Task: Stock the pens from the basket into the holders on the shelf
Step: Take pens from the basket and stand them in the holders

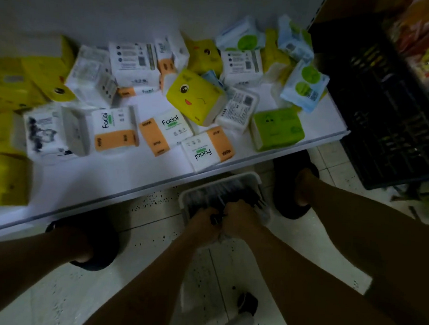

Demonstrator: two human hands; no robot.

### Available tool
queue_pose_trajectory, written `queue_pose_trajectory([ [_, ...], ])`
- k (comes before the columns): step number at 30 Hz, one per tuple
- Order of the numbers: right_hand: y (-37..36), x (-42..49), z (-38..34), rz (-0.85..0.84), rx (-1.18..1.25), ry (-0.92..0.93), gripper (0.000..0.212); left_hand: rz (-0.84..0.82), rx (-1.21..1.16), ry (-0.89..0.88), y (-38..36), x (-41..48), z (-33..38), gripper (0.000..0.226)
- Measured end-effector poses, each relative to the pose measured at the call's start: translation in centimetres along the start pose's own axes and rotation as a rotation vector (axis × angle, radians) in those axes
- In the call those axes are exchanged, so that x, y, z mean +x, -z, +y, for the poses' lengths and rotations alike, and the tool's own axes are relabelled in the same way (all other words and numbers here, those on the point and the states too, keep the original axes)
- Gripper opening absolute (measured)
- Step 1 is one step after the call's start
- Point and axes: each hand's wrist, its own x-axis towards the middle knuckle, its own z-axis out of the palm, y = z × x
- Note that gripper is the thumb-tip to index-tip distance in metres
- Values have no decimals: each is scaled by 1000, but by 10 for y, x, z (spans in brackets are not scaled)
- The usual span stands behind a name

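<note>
Here: a person looks down past a low shelf (107,181) at both hands.
Basket (235,177): pale, on the floor (154,229) just in front of the shelf edge, between the two feet.
Pens (221,191): a dark, blurred mass lying in the basket; single pens are hard to pick out.
Left hand (202,222): down in the near end of the basket, fingers curled round some dark pens.
Right hand (240,219): just beside the left, almost touching it, fingers likewise curled into the pens and gripping a bunch.
Shelf: white and flat, strewn with tissue packs (194,98) in white-and-orange, yellow, green and pale blue, lying at all angles, some on top of others.
Crate (387,110): black, latticed, standing to the right of the shelf.
Slippers: dark, one (95,243) left of the basket, the other (292,189) right of it, near the crate.
Floor: pale tiles with dark specks; a small dark object (247,302) lies nearer the camera, too dim to identify.
</note>
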Motion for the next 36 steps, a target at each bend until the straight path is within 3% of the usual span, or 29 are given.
queue_pose_trajectory([
  [2,-10,2,4,30,1,-3,14,26,10,-32,-4,6,-3,18],
  [5,-27,1,13,98,39,-1,28,80,63,-101,-10,10,-9,21],
  [9,-46,-6,16,255,91,44,28,235,12,-1,-11,3,-23,9],
  [12,-53,-6,16,220,66,82,25,186,75,4,-11,1,-34,28],
  [19,-50,1,12,95,-69,124,28,134,106,-103,-9,7,-32,19],
  [27,-35,-3,5,137,99,92,19,96,276,-50,-10,19,-19,17],
  [33,-17,-3,5,139,325,-60,27,208,152,30,-6,25,-18,21],
  [36,-11,-5,15,127,482,-83,16,253,103,46,-5,27,-21,23],
])
